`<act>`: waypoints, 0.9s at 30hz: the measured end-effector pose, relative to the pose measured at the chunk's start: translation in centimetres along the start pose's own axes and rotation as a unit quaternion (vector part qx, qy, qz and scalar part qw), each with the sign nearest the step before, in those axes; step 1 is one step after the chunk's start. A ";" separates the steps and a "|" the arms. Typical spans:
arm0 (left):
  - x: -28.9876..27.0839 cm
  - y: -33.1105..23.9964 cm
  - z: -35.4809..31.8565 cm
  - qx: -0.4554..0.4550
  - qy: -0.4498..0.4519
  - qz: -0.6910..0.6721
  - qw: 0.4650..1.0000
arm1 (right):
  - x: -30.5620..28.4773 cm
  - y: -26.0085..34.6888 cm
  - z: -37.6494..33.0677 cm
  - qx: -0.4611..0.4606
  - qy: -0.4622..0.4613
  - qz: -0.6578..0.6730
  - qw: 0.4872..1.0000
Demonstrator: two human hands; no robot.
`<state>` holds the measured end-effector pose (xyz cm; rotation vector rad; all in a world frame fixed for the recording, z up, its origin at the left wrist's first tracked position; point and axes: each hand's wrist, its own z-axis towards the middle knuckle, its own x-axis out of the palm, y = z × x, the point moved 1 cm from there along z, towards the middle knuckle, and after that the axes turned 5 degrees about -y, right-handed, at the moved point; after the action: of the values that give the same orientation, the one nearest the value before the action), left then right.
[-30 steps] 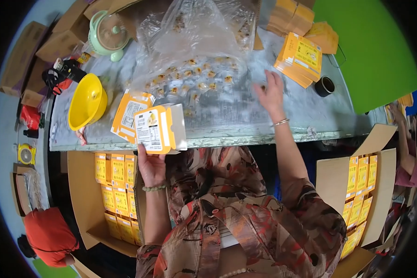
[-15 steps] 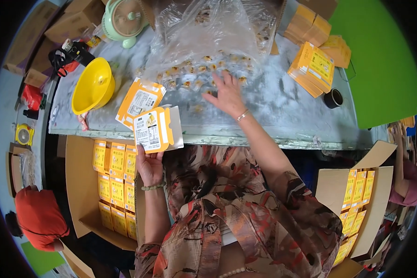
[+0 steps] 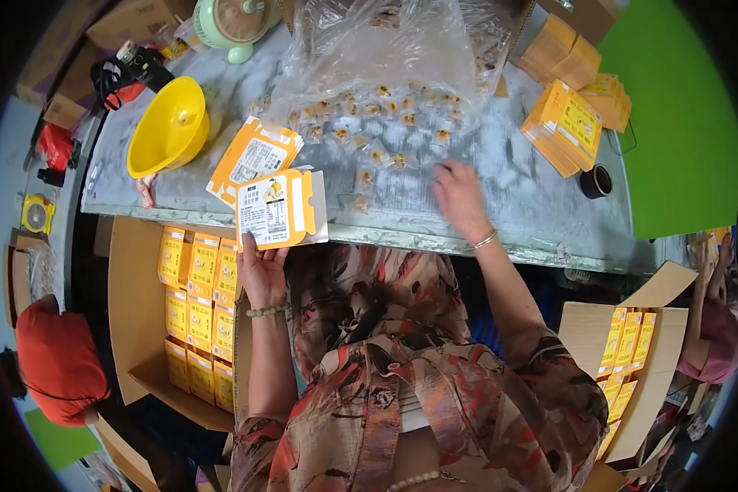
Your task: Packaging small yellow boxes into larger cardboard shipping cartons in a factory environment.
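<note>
Shifting since the earlier frame, the right hand (image 3: 461, 201) is now standing farther right and nearer the table's front edge, clear of the small wrapped packets (image 3: 387, 107) it was reaching over. From my remote post I am observing those packets spilling out of a clear plastic bag (image 3: 402, 57) at the back of the table (image 3: 517, 225). On the person's left, an open shipping box (image 3: 131, 303) is holding rows of yellow cartons (image 3: 199, 320); on the right, a second shipping box (image 3: 584, 328) is holding more of the same. A yellow bowl (image 3: 166, 131) is standing on the table's left side.

An opened white-and-orange carton (image 3: 262, 215) is hanging at the front table edge, overlapping a stack of flat cartons (image 3: 258, 156). The left hand (image 3: 262, 275) is gripping it by the lower edge, thumb lying on the printed face, forearm rising almost straight. The right forearm is slanting up and leftward, fingers bending; I cannot tell whether they are holding anything.
</note>
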<state>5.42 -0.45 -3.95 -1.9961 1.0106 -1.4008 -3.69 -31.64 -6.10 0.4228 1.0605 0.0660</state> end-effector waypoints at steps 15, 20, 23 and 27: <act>2.3 3.0 -0.5 0.066 -0.048 0.081 0.993 | 3.5 5.6 3.2 -0.112 0.076 0.109 0.985; 4.0 4.8 0.1 0.078 -0.051 0.131 0.987 | 4.1 8.3 1.2 0.010 0.034 0.303 0.952; 5.1 6.2 -0.4 0.036 -0.015 0.089 0.995 | 5.5 9.5 0.7 0.129 -0.029 0.454 0.881; 6.3 6.4 -1.8 0.041 0.026 0.011 0.999 | 4.6 10.5 1.2 0.230 -0.084 0.698 0.673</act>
<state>3.15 -9.36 -4.54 -1.8931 0.9771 -1.4657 1.13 -21.18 -5.56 1.6182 0.3212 1.1300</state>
